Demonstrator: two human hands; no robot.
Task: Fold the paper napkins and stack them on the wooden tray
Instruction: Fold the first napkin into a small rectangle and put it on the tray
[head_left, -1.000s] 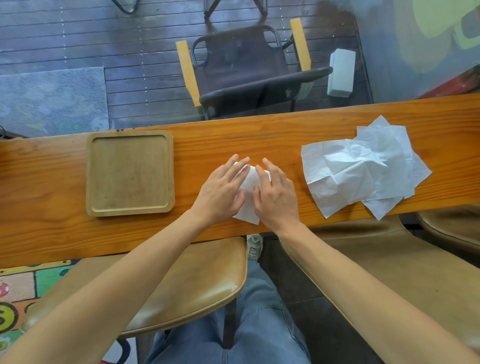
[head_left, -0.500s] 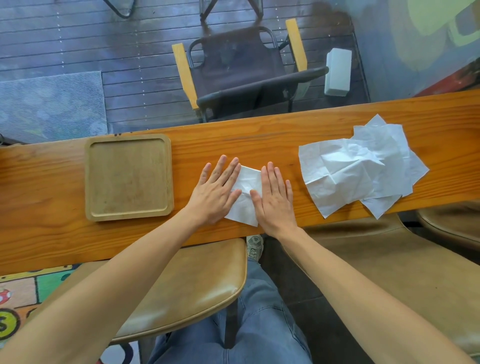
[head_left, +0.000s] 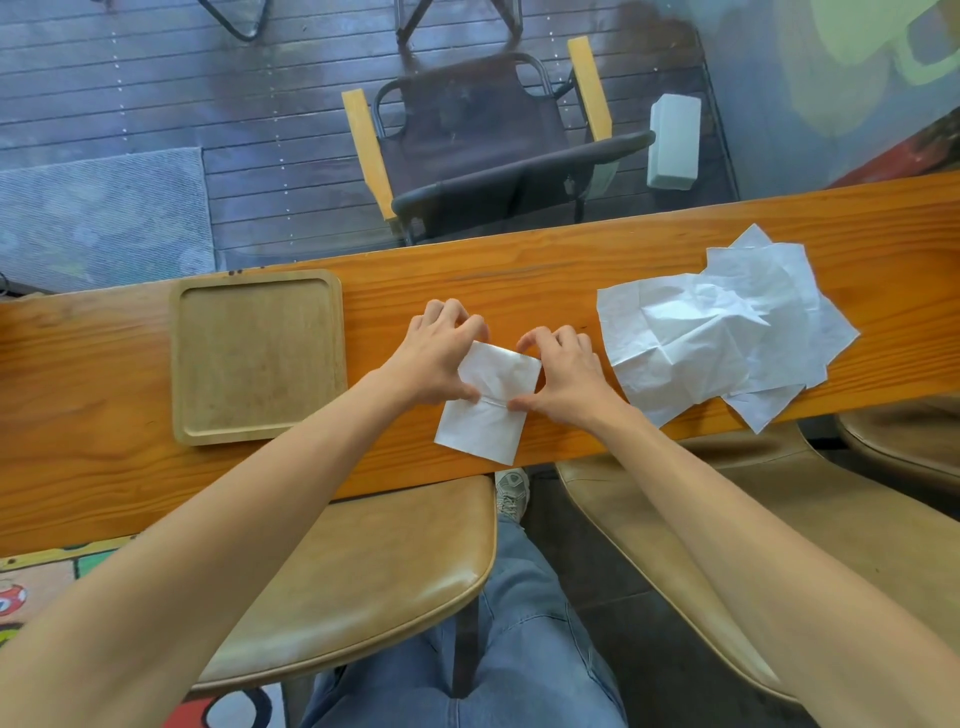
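Observation:
A white paper napkin (head_left: 488, 410) lies folded into a narrow rectangle on the wooden counter (head_left: 519, 280), near its front edge. My left hand (head_left: 439, 353) pinches the napkin's left side and my right hand (head_left: 563, 374) pinches its right side, thumbs meeting at a crease across the middle. The far half of the napkin is lifted off the counter between my fingers. A square wooden tray (head_left: 257, 356) sits to the left with nothing on it. A loose pile of unfolded white napkins (head_left: 727, 332) lies to the right.
Two tan cushioned stools (head_left: 363, 587) stand under the counter's near edge. Beyond the counter, behind glass, are a dark folding chair (head_left: 488, 145) with yellow armrests and a white block (head_left: 672, 140) on decking.
My hands were pressed flat on the napkin. They have since curled and taken hold of its sides, lifting the far half up along a crease.

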